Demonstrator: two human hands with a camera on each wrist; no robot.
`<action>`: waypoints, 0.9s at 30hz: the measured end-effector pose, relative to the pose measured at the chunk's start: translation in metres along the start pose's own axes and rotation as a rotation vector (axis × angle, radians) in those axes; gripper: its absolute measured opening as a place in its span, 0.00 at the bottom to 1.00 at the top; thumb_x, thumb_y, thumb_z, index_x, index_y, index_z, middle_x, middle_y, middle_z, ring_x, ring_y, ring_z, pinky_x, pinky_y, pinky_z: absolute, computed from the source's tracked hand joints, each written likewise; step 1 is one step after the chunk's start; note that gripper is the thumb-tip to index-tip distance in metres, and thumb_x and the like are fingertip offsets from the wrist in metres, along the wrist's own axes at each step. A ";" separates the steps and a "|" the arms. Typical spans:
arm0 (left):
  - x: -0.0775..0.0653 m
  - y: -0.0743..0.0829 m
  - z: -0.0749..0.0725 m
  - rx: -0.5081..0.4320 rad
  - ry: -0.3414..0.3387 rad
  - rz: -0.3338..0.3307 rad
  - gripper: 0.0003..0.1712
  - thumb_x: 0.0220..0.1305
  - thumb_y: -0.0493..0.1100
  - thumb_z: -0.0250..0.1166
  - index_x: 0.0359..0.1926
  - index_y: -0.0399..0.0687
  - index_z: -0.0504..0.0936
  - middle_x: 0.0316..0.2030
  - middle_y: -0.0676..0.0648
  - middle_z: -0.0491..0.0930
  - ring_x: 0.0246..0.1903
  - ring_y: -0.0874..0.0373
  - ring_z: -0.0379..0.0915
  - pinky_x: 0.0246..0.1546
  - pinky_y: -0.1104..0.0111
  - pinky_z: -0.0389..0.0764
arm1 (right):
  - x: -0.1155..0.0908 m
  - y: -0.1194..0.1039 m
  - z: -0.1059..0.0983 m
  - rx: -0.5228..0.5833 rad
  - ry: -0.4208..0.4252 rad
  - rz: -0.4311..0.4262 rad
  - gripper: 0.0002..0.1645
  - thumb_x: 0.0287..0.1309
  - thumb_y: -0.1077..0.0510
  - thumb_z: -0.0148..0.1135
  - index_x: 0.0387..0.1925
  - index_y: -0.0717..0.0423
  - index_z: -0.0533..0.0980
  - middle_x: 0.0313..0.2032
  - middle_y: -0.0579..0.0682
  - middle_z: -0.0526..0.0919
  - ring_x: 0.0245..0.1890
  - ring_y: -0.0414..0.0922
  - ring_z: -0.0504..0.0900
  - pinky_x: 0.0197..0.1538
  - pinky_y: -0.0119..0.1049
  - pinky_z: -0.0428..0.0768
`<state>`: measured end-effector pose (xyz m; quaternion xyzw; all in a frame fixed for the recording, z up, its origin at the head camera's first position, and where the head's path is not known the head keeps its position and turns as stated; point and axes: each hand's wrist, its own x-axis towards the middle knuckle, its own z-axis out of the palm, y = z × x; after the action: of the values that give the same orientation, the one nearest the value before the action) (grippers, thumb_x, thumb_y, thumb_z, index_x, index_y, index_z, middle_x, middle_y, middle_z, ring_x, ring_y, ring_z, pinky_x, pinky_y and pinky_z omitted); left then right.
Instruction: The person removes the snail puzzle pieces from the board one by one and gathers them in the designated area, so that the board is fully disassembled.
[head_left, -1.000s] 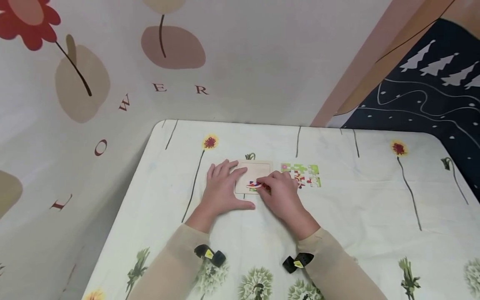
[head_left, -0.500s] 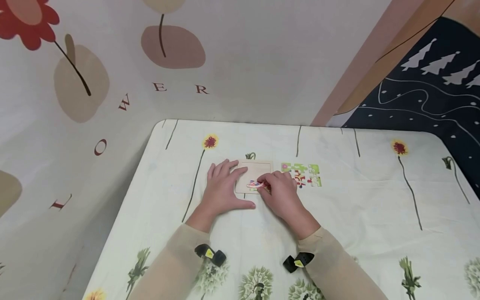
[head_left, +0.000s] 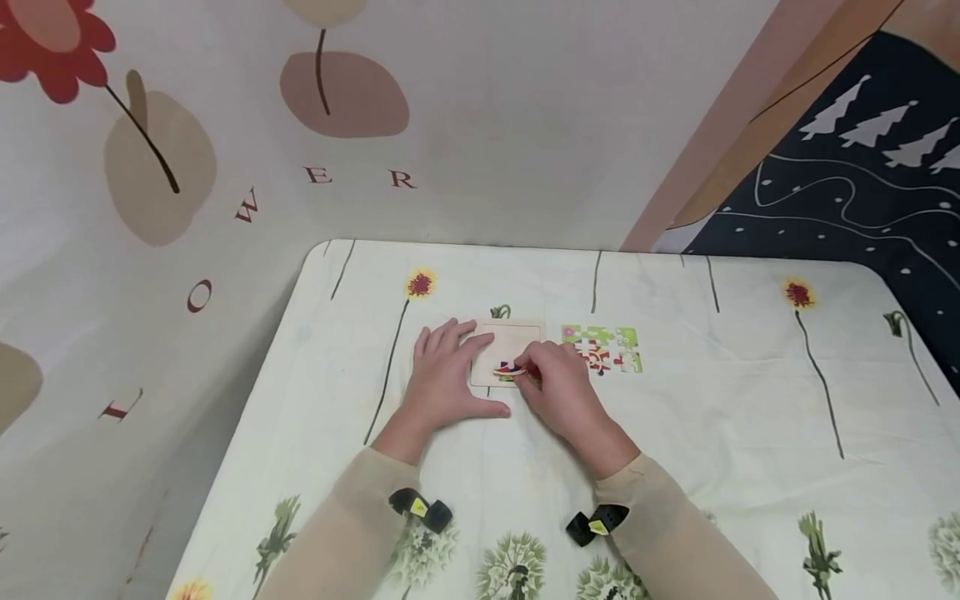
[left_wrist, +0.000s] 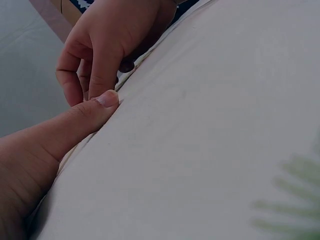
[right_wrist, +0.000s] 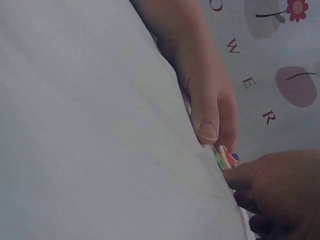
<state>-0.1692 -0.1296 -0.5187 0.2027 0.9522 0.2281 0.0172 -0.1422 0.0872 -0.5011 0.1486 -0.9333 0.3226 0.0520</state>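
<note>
A shallow wooden puzzle tray (head_left: 512,337) lies on the table in the head view. My left hand (head_left: 446,377) rests over its left side, fingers spread and thumb stretched along the front. Between the thumb and fingertips of my right hand (head_left: 561,385) is a colourful jigsaw piece (head_left: 506,370), pinched over the tray's lower part. White, red, blue and green show on that piece (right_wrist: 226,158) in the right wrist view, close to the left thumb. My right fingers cover its other end. The left wrist view shows both hands, but the piece is hidden there.
Several loose jigsaw pieces (head_left: 628,340), green, red and white, lie grouped right of the tray, partly behind the right hand. A flower-print cloth (head_left: 735,400) covers the table. A printed wall (head_left: 517,150) stands along the table's far edge.
Both hands stay in nearly the same place, the right still pinching the piece over the tray. Slightly more of the loose pieces shows beside the right hand.
</note>
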 end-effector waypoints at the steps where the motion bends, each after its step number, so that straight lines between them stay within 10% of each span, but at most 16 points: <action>1: 0.000 0.000 0.001 -0.003 0.000 0.002 0.66 0.38 0.81 0.80 0.77 0.58 0.73 0.79 0.46 0.61 0.81 0.42 0.45 0.78 0.39 0.38 | -0.001 0.001 0.000 0.003 0.013 -0.028 0.11 0.61 0.66 0.76 0.42 0.52 0.84 0.35 0.45 0.86 0.37 0.47 0.74 0.46 0.46 0.72; 12: -0.001 0.001 0.000 0.001 0.003 0.008 0.68 0.40 0.80 0.80 0.79 0.56 0.70 0.79 0.45 0.61 0.80 0.41 0.46 0.78 0.39 0.38 | -0.005 0.007 0.001 -0.099 0.064 -0.202 0.10 0.64 0.60 0.76 0.47 0.54 0.88 0.41 0.47 0.90 0.39 0.47 0.83 0.43 0.42 0.82; 27: 0.000 0.002 -0.001 0.027 -0.001 -0.001 0.68 0.40 0.80 0.80 0.79 0.56 0.70 0.79 0.45 0.61 0.80 0.42 0.47 0.78 0.39 0.39 | -0.006 0.006 0.008 -0.057 0.110 -0.196 0.19 0.55 0.61 0.82 0.49 0.54 0.89 0.43 0.48 0.91 0.40 0.48 0.84 0.45 0.43 0.81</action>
<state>-0.1689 -0.1286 -0.5170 0.2027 0.9552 0.2149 0.0149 -0.1385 0.0884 -0.5117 0.2197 -0.9188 0.2971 0.1386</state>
